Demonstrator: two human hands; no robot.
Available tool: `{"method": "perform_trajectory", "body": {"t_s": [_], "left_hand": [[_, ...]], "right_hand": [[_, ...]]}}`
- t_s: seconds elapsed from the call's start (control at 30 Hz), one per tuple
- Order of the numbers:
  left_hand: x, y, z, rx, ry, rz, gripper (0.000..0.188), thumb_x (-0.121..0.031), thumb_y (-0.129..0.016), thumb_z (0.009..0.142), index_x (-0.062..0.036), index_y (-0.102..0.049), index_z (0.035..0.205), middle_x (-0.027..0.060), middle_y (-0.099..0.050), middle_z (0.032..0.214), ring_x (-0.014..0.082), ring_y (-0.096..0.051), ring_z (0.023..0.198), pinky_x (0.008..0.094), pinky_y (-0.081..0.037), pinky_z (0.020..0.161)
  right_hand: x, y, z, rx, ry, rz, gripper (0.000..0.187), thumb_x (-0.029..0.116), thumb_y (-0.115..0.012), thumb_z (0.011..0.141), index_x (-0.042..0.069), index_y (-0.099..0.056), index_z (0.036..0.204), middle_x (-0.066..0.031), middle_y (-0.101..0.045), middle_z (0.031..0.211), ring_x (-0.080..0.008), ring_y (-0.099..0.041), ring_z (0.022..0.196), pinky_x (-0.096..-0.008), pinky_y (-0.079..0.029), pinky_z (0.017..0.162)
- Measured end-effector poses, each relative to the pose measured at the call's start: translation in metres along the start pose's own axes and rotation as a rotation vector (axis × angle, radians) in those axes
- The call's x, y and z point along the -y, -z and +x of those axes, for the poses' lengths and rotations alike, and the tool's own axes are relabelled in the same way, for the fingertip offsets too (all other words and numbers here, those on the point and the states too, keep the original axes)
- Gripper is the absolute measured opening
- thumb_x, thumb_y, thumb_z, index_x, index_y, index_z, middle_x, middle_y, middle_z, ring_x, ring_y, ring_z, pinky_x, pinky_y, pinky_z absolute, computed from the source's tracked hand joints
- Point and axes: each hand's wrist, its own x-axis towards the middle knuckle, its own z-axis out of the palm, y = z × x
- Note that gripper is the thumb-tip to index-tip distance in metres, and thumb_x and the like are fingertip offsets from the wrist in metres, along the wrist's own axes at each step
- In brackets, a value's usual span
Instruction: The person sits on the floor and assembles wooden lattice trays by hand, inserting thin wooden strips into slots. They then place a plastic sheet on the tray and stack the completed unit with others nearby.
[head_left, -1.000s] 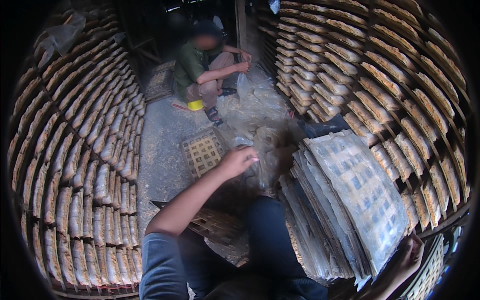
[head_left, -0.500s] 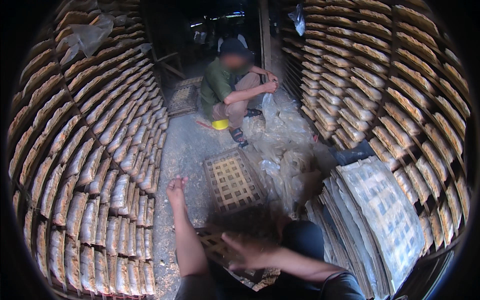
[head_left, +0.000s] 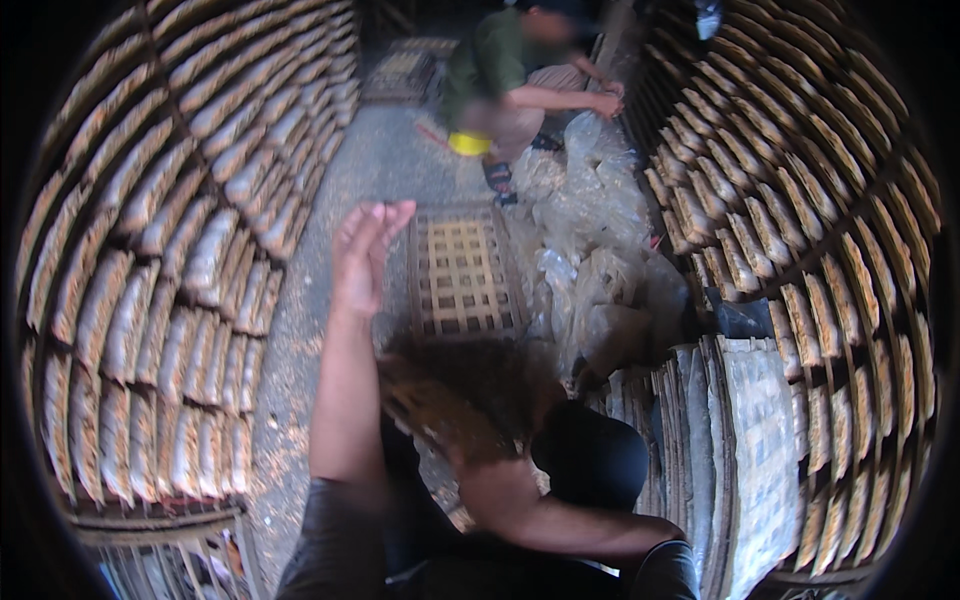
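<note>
My left hand (head_left: 368,255) is raised over the floor by the near left corner of a woven lattice tray (head_left: 466,275), fingers loosely bent and partly apart with nothing in them. The tray lies flat, its wooden frame round open bamboo strips. My right arm reaches across low in front of me. Motion smears my right hand (head_left: 450,420), and its fingers cannot be made out. It is at a second, darker tray (head_left: 398,390), close to my legs; whether it grips or only touches that tray is not clear.
Tall racks of filled trays (head_left: 130,330) curve along the left, and more racks (head_left: 860,300) along the right. At my right stands a stack of sheet-covered trays (head_left: 760,460). Crumpled plastic sheeting (head_left: 590,270) lies ahead. A co-worker (head_left: 500,70) crouches beyond it, near a yellow object (head_left: 468,143).
The view has tipped downward. My left hand has risen alongside the flat tray. My right hand, earlier spread above the nearer tray, has swung left and forward, and that tray looks shifted or tilted.
</note>
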Motion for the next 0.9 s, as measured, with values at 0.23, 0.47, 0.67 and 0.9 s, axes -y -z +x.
{"method": "perform_trajectory", "body": {"t_s": [0.23,0.47,0.67,0.9], "left_hand": [[0.000,0.036,-0.023,-0.318,-0.114,0.337,0.012,-0.009,-0.054,0.098,-0.0037,-0.065,0.098,0.0114,-0.072,0.099,0.0186,-0.066,0.102,0.0346,-0.045,0.100],[0.029,0.011,-0.026,-0.124,0.318,0.897,0.019,-0.017,-0.061,0.096,0.0008,-0.067,0.101,0.0109,-0.074,0.092,0.0183,-0.068,0.081,0.0299,-0.052,0.082],[0.043,0.001,-0.028,-0.008,0.316,1.245,0.040,-0.035,-0.065,0.094,0.0040,-0.066,0.104,0.0189,-0.074,0.094,0.0301,-0.071,0.093,0.0380,-0.052,0.084],[0.049,0.008,-0.027,-0.019,0.443,1.216,0.072,-0.056,-0.061,0.092,0.0038,-0.050,0.132,0.0293,-0.069,0.105,0.0387,-0.068,0.104,0.0419,-0.050,0.092]], "right_hand": [[-0.115,0.040,0.045,-0.311,-0.242,0.038,0.033,0.019,-0.058,0.090,0.008,-0.054,0.121,-0.0192,-0.070,0.074,-0.0377,-0.071,0.071,-0.0521,-0.055,0.062],[-0.201,0.025,0.080,-0.656,-0.229,0.252,0.022,0.026,-0.066,0.090,0.006,-0.066,0.098,-0.0152,-0.069,0.073,-0.0392,-0.068,0.078,-0.0468,-0.052,0.070],[-0.218,0.026,0.064,-0.689,-0.338,0.417,0.024,0.029,-0.066,0.090,0.007,-0.071,0.097,-0.0121,-0.070,0.073,-0.0377,-0.068,0.077,-0.0454,-0.050,0.071],[-0.222,0.029,0.023,-0.804,-0.339,0.854,0.018,0.014,-0.068,0.089,0.003,-0.074,0.101,-0.0015,-0.069,0.065,-0.0043,-0.052,0.059,-0.0262,-0.039,0.055]]}}
